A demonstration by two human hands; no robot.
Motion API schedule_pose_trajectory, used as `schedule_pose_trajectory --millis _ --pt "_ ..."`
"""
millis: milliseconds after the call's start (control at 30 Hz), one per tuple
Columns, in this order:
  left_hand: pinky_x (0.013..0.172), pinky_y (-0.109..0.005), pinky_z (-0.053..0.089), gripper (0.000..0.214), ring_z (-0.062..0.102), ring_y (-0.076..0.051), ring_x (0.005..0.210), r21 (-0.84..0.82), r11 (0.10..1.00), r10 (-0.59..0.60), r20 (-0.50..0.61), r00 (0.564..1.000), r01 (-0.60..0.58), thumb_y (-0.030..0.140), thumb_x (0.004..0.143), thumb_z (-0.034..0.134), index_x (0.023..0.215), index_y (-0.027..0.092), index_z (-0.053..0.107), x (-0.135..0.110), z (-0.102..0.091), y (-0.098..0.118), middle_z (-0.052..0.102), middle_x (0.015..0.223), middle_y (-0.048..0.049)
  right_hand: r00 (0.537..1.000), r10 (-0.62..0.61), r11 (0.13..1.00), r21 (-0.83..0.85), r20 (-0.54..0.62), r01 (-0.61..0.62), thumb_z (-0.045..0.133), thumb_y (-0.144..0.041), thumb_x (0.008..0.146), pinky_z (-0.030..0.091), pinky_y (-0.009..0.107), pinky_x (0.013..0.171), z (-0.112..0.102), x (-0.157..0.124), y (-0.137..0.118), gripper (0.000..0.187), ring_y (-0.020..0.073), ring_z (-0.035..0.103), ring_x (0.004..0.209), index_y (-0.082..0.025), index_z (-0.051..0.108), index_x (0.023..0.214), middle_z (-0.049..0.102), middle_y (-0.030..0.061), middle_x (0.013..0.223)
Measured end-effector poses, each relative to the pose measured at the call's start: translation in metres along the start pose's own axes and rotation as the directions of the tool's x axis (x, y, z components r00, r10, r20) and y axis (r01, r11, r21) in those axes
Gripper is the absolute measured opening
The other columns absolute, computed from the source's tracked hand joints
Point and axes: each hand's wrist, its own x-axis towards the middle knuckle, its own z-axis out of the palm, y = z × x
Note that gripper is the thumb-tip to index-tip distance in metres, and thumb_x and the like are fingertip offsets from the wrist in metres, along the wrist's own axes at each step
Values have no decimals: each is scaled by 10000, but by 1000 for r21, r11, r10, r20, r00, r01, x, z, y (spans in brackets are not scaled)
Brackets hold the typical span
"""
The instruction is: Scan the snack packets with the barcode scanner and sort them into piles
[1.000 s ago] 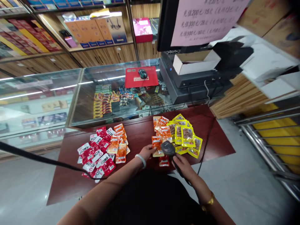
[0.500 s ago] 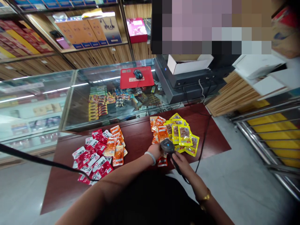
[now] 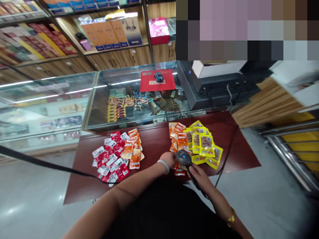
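Observation:
My right hand (image 3: 196,173) is closed round the handle of a black barcode scanner (image 3: 183,157). The scanner's head, with a small blue light, is over a pile of orange snack packets (image 3: 182,141). Close beside that head, my left hand (image 3: 168,159) is curled at the pile's near left edge. Its fingertips, and anything they hold, are hidden behind the scanner. To the right of the orange pile lie overlapping yellow snack packets (image 3: 206,145). Further left on the dark red tabletop (image 3: 154,141) are more orange packets (image 3: 135,158) beside red-and-white packets (image 3: 117,150).
A glass display counter (image 3: 99,124) stands behind the tabletop, bearing a red mat (image 3: 144,87) with a computer mouse (image 3: 158,77). Dark grey machines (image 3: 196,99) sit to its right. A metal railing (image 3: 286,159) is at the far right. A black cord (image 3: 50,163) crosses the left side.
The view has turned a little left, so everything sits further right in the picture. Both hands and the scanner stay at the near edge of the orange pile.

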Motion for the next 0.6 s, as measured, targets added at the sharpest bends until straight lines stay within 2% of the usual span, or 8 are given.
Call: schedule_pose_trajectory --millis 100,200,267,300,333,400,467,600 --pt "640 -258 416 355 600 -159 649 -87 993 -98 -149 984 86 488 846 503 795 183 677 -17 -25 -29 674 709 -57 997 -28 999 -23 68 29 554 -649 818 470 292 569 9 3 -11 522 202 575 648 -172 665 999 651 64 740" --pt "684 -264 416 310 602 -167 718 -122 971 -234 -346 909 204 474 851 511 836 191 636 -45 -51 -75 674 785 -50 981 -49 997 -45 185 59 531 -629 843 463 288 561 24 10 -21 487 193 561 624 -177 659 970 632 44 700" --pt "744 -287 424 318 616 -202 823 -87 939 -336 -443 831 333 468 834 540 945 178 609 -69 -63 -107 670 886 -76 964 -80 992 -76 252 102 526 -596 863 480 297 612 36 16 -26 465 202 581 682 -171 654 1003 649 49 757" --pt "794 -312 423 380 612 -237 907 -53 905 -391 -501 772 423 489 815 559 1005 161 591 -81 -65 -121 660 951 -106 955 -99 986 -99 279 131 526 -576 873 487 305 647 42 19 -28 456 209 591 722 -167 652 1031 660 54 793" --pt "841 -342 416 466 596 -272 980 -28 859 -441 -548 711 511 526 799 566 1064 143 570 -92 -66 -133 641 1021 -138 946 -111 980 -126 306 156 525 -562 880 489 309 666 48 22 -30 451 212 595 737 -163 654 1045 665 57 804" --pt "891 -397 401 603 562 -331 1054 24 776 -502 -582 640 630 587 756 585 1126 113 548 -111 -62 -150 603 1102 -187 925 -121 966 -173 359 193 514 -543 893 490 318 685 59 29 -33 450 217 604 750 -161 657 1084 676 61 819" --pt "910 -434 391 644 535 -366 1089 80 737 -507 -590 628 671 592 739 592 1153 100 549 -123 -54 -158 582 1129 -210 911 -120 953 -212 395 217 513 -527 896 494 336 719 68 34 -35 450 229 617 790 -172 658 1131 690 68 861" --pt "901 -441 402 593 523 -377 1117 125 757 -465 -587 663 642 515 723 635 1142 101 570 -127 -41 -164 582 1137 -214 904 -109 945 -238 413 223 542 -517 877 501 351 746 77 42 -37 447 247 634 852 -186 663 1151 703 78 924"
